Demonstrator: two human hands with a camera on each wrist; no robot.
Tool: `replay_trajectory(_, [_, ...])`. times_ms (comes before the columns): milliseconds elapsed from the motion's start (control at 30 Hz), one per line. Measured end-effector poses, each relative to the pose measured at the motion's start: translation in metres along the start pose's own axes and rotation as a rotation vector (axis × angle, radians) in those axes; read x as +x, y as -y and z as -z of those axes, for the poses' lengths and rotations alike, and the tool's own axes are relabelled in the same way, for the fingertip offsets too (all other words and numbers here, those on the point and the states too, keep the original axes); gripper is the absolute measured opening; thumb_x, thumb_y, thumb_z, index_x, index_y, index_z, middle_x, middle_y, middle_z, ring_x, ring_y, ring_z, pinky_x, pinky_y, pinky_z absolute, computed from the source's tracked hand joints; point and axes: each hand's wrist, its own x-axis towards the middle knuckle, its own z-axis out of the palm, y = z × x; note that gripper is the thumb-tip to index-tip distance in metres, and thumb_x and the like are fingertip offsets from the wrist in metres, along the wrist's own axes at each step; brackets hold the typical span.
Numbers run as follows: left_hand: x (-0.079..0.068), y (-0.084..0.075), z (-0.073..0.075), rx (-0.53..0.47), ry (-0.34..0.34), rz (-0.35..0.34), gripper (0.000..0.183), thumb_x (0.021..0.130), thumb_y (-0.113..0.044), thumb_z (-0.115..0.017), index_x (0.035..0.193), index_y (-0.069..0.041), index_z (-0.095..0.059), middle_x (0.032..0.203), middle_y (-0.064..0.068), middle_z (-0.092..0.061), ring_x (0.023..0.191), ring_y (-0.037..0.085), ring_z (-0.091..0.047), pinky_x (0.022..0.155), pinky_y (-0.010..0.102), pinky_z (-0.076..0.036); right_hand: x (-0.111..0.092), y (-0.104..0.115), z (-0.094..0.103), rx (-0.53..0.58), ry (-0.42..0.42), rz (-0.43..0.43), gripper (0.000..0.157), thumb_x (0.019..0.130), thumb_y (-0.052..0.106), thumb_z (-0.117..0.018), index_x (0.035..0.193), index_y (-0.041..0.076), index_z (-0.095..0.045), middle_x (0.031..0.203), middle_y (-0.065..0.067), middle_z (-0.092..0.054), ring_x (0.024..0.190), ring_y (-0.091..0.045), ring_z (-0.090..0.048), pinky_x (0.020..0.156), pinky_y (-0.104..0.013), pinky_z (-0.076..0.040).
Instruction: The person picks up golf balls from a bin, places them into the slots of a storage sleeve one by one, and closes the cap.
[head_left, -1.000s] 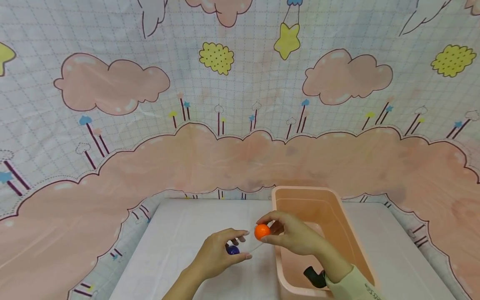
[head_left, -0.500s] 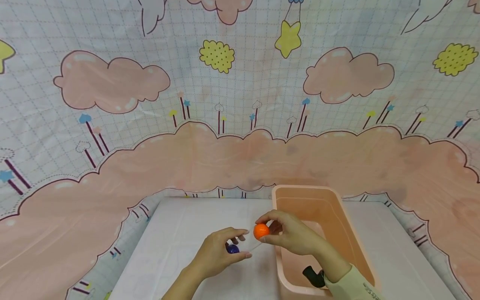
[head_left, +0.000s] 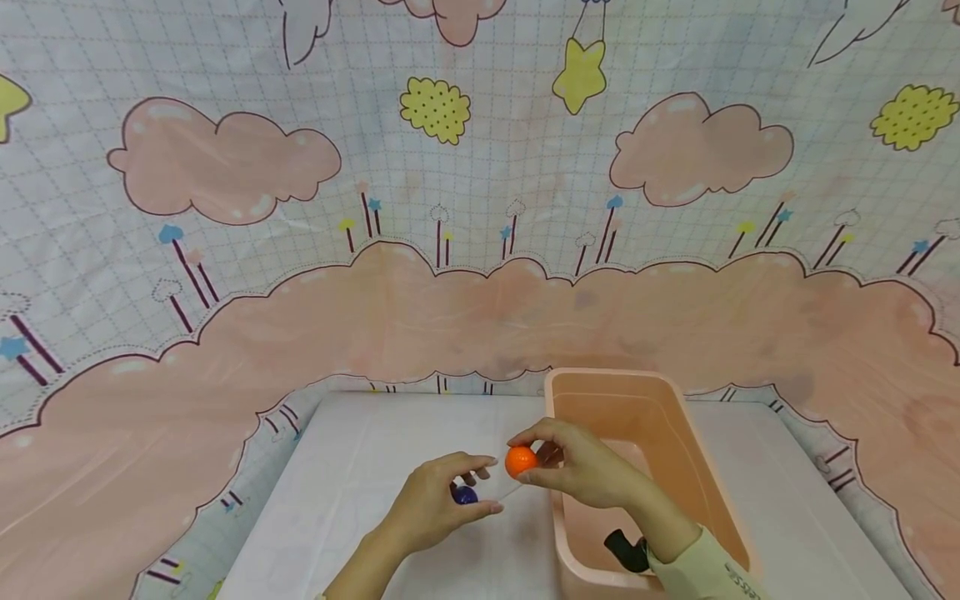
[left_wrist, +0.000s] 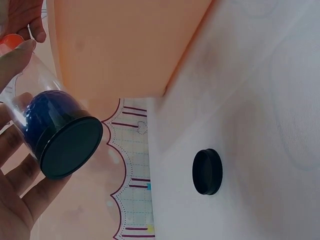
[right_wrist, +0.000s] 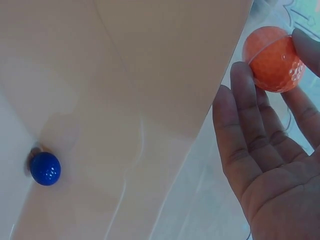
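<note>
My left hand (head_left: 435, 504) holds a clear plastic tube (left_wrist: 45, 72) at a slant, fingers and thumb curled round it. A dark blue golf ball (left_wrist: 47, 115) lies inside, against the black cap (left_wrist: 72, 147) that closes the lower end. My right hand (head_left: 588, 462) pinches an orange golf ball (head_left: 521, 462) between thumb and fingers at the tube's other end. In the right wrist view the tube's thin rim crosses the orange ball. The left wrist view also shows a second black cap (left_wrist: 207, 171) on the white table.
A peach plastic bin (head_left: 558, 533) stands on the white table (head_left: 337, 467), right under my right forearm. Inside it a shiny blue ball (right_wrist: 45, 168) shows in the right wrist view. A black curved object (head_left: 626, 552) sits beside the right sleeve. A cartoon-print cloth (head_left: 420, 325) hangs behind.
My right hand and the orange golf ball have edged very slightly left, toward the left hand. The left hand keeps its grip on the tube; the head view has tilted a little.
</note>
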Motion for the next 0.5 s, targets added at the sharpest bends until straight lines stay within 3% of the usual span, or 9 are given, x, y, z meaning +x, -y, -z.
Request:
replay_trajectory(233, [0.0008,-0.0011,0.0001,0.000,0.005,0.004,0.058,0.083,-0.060,-0.080,0.131,-0.030,-0.071,0.106,-0.020,-0.071,0.094,0.009,-0.068,0.079,0.021,-0.057,-0.0006,-0.0002,0.0005,0.001,0.002,-0.002,0.037,0.094,0.027,-0.078,0.129,0.018,-0.070,0.118,-0.001,-0.067,0.093,-0.010,-0.066,0.084,-0.023,-0.057])
replay_trajectory(500, [0.0013,-0.0010,-0.0007,0.011,-0.002,-0.005,0.057,0.081,-0.059,-0.082,0.130,-0.031,-0.071,0.115,-0.014,-0.073,0.087,-0.001,-0.060,0.078,0.020,-0.056,0.0009,-0.0006,0.0013,-0.014,0.013,-0.005,0.037,0.095,0.029,-0.077,0.129,0.016,-0.070,0.119,0.000,-0.067,0.091,-0.008,-0.065,0.086,-0.024,-0.057])
